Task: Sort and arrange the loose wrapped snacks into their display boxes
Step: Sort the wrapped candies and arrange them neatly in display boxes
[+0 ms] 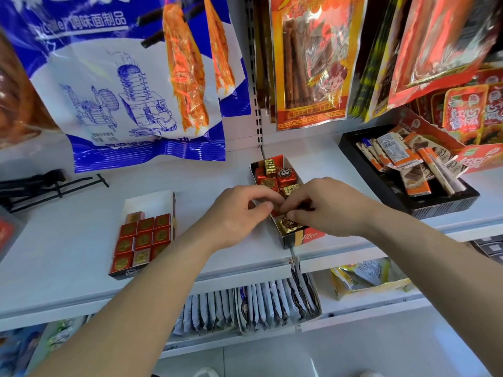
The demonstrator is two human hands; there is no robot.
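Both hands work over one narrow box (299, 238) which stands at the front edge of the white shelf (68, 240), about in the middle of its length, with its long side going toward the back. In the back half of this box lie wrapped snacks (285, 176) in red and gold foil, packed close and not all straight. At the front end lies one gold snack (289, 223) with a round dark label on top.

The left hand (236, 213) comes from the left side of the box. Its thumb and forefinger are bent toward each other just above the box wall. The grip looks clenched, but what is inside it is hidden, so I cannot tell if it is grasping a snack.

The right hand (330, 208) comes from the right with fingers curled down, and their tips are on or just above the gold snack. I cannot tell if this grip is grasping it or only touching. The fingertips of the two hands almost meet.

Left of them, near the front edge, a flat box (147, 201) holds red squares (144, 235) in neat rows, and its back part is bare. Toward the right end of the shelf a black tray (435, 205) carries orange and white bars (400, 153) lying in disorder.
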